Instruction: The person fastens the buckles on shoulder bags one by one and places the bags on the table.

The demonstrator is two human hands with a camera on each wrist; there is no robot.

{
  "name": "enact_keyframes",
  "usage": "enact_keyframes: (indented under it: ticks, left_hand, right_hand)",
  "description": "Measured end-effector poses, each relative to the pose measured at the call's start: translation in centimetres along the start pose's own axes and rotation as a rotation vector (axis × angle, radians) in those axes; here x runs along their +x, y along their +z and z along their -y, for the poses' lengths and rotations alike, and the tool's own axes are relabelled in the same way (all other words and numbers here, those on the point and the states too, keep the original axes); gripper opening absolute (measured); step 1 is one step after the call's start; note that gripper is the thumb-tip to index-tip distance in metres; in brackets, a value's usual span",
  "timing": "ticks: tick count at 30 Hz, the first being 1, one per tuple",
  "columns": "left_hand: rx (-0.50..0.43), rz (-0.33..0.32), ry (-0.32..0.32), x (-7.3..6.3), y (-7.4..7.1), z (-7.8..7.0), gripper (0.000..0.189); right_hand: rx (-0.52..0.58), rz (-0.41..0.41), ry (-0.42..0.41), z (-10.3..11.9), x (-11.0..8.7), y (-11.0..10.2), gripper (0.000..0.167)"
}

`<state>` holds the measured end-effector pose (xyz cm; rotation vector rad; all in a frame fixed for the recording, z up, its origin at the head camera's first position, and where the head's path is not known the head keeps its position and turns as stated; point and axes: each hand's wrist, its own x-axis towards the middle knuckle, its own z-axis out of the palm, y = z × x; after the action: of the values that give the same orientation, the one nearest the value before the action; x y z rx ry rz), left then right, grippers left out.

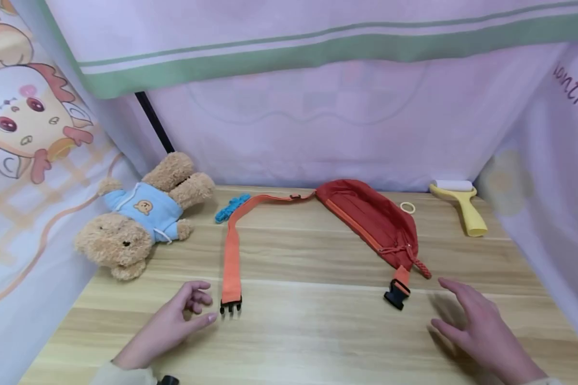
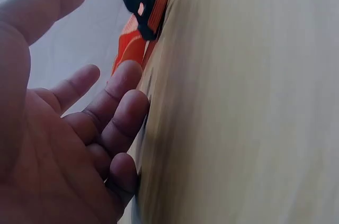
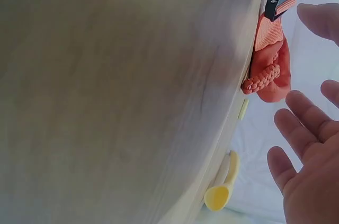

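Note:
A red waist bag (image 1: 366,214) lies on the wooden table, its orange strap (image 1: 232,251) curving off to the left and down. The strap ends in a black pronged buckle half (image 1: 230,307). At the bag's lower right end sits the black socket half of the buckle (image 1: 397,294), beside a braided red zipper pull (image 1: 420,263). My left hand (image 1: 173,321) hovers just left of the pronged half, fingers loosely bent and holding nothing. To the right of the socket half, my right hand (image 1: 477,331) is held over the table with thumb and fingers apart, nothing between them.
A teddy bear (image 1: 144,214) in a blue top lies at the left. Behind the strap is a blue knitted-looking piece (image 1: 232,208). A pale ring (image 1: 407,207) and a yellow-handled lint roller (image 1: 464,208) lie at the back right. Cloth curtains (image 1: 308,128) hang around the table.

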<state>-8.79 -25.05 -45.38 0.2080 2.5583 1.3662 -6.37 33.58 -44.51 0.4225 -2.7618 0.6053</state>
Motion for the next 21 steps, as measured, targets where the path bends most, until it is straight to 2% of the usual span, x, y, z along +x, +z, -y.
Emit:
enact_keyframes:
  ticks: [5,8,14,21]
  left_hand:
    - [0.001,0.036,-0.011,0.3,0.5,-0.8,0.061]
    - [0.027,0.067,-0.002,0.6,0.7,-1.1,0.058]
    - [0.105,0.084,0.031,1.1,1.1,-1.2,0.049]
    - [0.216,0.080,0.022,1.6,1.5,-2.0,0.028]
  right_hand:
    - [0.022,0.098,0.095,0.5,0.6,-0.2,0.081]
    - [0.049,0.136,0.119,0.9,0.8,-0.3,0.079]
    - [0.080,0.120,0.094,1.1,0.7,-0.1,0.080]
    - [0.100,0.114,0.088,0.9,0.7,0.2,0.079]
